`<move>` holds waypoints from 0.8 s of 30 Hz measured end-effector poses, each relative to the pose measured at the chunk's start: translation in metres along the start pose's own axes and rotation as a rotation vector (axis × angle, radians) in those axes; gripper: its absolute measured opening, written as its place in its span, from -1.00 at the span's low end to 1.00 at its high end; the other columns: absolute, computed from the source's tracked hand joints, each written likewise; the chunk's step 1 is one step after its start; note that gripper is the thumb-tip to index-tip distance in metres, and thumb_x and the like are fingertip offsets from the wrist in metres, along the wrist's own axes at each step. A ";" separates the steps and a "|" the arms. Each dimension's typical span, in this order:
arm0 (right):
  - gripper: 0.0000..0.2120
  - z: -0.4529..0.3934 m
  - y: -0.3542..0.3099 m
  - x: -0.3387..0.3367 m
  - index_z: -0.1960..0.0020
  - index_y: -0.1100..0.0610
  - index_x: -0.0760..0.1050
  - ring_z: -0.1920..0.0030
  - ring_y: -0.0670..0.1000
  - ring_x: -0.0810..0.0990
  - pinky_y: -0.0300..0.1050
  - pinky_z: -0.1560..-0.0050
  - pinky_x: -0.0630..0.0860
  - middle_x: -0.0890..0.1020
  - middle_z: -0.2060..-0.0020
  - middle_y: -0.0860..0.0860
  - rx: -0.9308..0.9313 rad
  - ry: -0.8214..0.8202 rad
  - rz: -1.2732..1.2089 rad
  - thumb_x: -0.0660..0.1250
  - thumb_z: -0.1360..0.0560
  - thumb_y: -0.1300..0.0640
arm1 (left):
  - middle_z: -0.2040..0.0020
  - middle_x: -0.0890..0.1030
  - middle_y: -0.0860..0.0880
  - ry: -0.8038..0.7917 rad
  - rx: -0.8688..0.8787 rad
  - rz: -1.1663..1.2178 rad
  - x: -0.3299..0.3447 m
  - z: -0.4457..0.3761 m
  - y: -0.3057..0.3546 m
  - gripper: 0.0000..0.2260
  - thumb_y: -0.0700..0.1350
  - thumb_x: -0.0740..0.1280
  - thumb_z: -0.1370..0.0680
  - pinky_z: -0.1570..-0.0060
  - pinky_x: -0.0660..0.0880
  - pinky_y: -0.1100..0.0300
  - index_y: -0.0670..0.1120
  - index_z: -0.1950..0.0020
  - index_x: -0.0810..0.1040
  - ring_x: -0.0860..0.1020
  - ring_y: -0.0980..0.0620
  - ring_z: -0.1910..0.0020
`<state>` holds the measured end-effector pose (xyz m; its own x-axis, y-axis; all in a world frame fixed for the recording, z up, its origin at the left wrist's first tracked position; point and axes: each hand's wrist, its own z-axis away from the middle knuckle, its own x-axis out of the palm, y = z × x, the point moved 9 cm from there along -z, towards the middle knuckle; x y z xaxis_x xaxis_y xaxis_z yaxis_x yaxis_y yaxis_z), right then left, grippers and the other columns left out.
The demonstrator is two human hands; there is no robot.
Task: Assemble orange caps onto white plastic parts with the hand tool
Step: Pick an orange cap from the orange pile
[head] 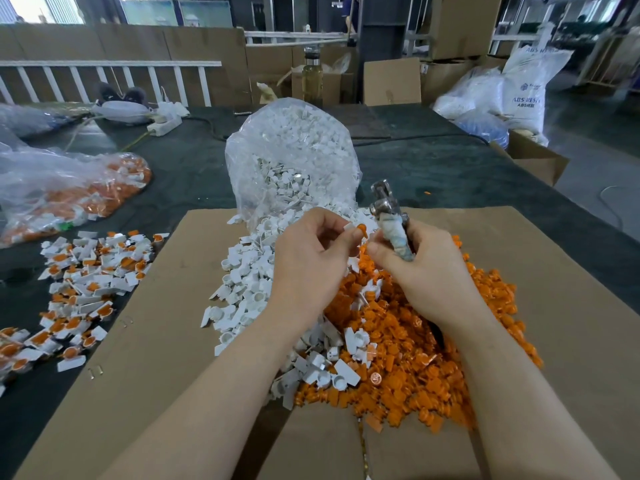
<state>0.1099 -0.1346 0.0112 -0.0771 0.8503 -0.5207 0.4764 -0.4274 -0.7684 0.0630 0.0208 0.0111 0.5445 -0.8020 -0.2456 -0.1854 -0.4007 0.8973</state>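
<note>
The hand tool (389,216) has a shiny bare-metal head and a handle wrapped in worn, dull tape. The orange caps (415,358) and white plastic parts (242,289) look like smooth, matt plastic. They lie on plain brown cardboard (156,341). The clear bag (291,157) is thin, glossy film. The tabletop (433,174) is covered in dark, matt fabric.

Lighting is even and diffuse; daylight enters through windows (45,8) at the far wall, which are overexposed. Shadows on the cardboard (554,271) are soft and faint. The clear bag (291,150) shows mild glare. Background is blurred. Wide-angle distortion bends the frame edges.
</note>
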 end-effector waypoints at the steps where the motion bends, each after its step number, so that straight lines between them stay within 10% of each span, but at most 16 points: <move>1: -0.86 0.000 0.002 0.002 0.08 0.01 0.56 0.26 -0.08 0.58 0.01 0.23 0.54 0.62 0.28 -0.07 0.005 -0.043 0.020 0.39 -0.47 -0.04 | 0.31 0.67 0.05 -0.004 -0.023 0.030 -0.002 -0.003 -0.002 -0.83 -0.14 0.46 -0.50 0.10 0.63 -0.02 0.03 0.23 0.53 0.68 0.06 0.25; 8: -0.86 0.002 0.004 0.009 0.11 0.04 0.55 0.37 -0.10 0.49 -0.10 0.34 0.38 0.56 0.35 -0.06 -0.018 -0.181 0.114 0.43 -0.46 -0.01 | 0.31 0.64 0.03 -0.077 -0.035 0.225 -0.003 -0.009 0.001 -0.84 -0.28 0.43 -0.51 0.27 0.54 0.36 -0.08 0.21 0.54 0.67 0.10 0.29; 24: -0.92 0.005 0.003 0.016 0.10 0.06 0.54 0.47 -0.11 0.43 -0.10 0.42 0.38 0.53 0.40 -0.05 -0.017 -0.259 0.168 0.36 -0.51 0.06 | 0.37 0.61 0.09 -0.161 -0.028 0.314 0.000 -0.010 0.003 -0.83 -0.33 0.41 -0.50 0.30 0.50 0.41 -0.10 0.22 0.54 0.62 0.18 0.36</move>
<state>0.1060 -0.1239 -0.0008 -0.2160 0.6606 -0.7190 0.5158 -0.5481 -0.6585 0.0705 0.0241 0.0170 0.3279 -0.9447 -0.0093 -0.2996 -0.1133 0.9473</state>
